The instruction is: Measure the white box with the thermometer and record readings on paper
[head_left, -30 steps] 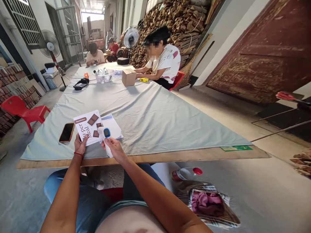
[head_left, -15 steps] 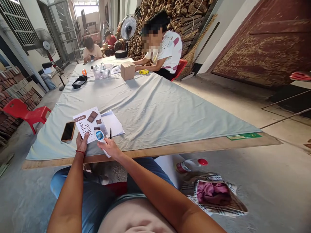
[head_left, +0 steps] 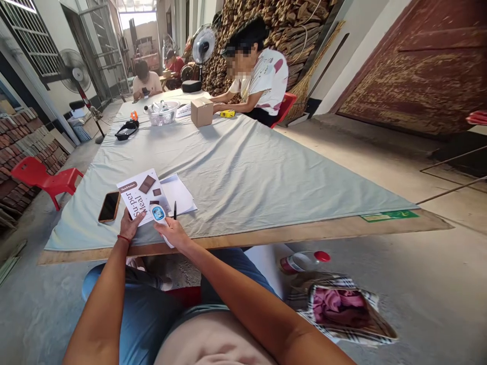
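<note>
My left hand (head_left: pixel 130 223) grips the lower left edge of a white box (head_left: pixel 133 190) printed "Su-per Meal" with brown chocolate pieces; its thumb lies on the front. My right hand (head_left: pixel 172 232) is closed round the handle of a white infrared thermometer (head_left: pixel 159 214), whose blue-lit screen faces up at me. The thermometer's head overlaps the box's lower right corner; whether they touch I cannot tell. Beside the box, a black pen (head_left: pixel 175 210) stands out against white paper sheets (head_left: pixel 179 193). A phone (head_left: pixel 109 207) with an orange-brown edge lies left of my left hand.
Farther along the cloth-covered table (head_left: pixel 228 167) are a black strap-like item (head_left: pixel 127 130), a clear basin (head_left: pixel 163 114) and a cardboard box (head_left: pixel 202 112). A co-worker (head_left: pixel 262 81) sits at the right side. A checked bag (head_left: pixel 342 309) and a red-lidded jar (head_left: pixel 304 261) lie below the edge.
My left thumb has shifted down the box, uncovering more of its lettering. The thermometer stays in my right hand. The whole view has shifted slightly.
</note>
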Demonstrator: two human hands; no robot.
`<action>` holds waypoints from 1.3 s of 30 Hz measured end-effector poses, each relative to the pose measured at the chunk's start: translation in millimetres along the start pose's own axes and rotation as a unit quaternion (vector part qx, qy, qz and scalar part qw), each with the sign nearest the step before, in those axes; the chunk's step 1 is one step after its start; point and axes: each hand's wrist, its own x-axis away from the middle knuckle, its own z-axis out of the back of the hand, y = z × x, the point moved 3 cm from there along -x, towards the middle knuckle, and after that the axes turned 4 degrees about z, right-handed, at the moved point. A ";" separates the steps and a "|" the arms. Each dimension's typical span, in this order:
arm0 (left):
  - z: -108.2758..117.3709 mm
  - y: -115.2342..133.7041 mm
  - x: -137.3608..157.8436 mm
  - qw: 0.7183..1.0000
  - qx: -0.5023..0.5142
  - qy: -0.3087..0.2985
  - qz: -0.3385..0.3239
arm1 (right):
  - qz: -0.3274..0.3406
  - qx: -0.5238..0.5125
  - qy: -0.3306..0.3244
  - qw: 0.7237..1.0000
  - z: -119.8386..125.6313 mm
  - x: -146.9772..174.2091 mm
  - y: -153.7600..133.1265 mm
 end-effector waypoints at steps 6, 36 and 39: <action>10.2 -4.3 9.9 0.995 -0.095 0.018 -0.004 | 0.006 -0.007 -0.013 1.000 -1.8 -0.2 1.4; 8.0 -4.1 14.0 0.991 -0.129 0.024 -0.024 | 0.088 0.055 0.123 0.987 81.7 12.4 -47.0; 7.7 -3.7 14.2 0.989 -0.143 0.024 -0.029 | 0.113 0.056 0.090 0.988 75.5 20.6 -53.8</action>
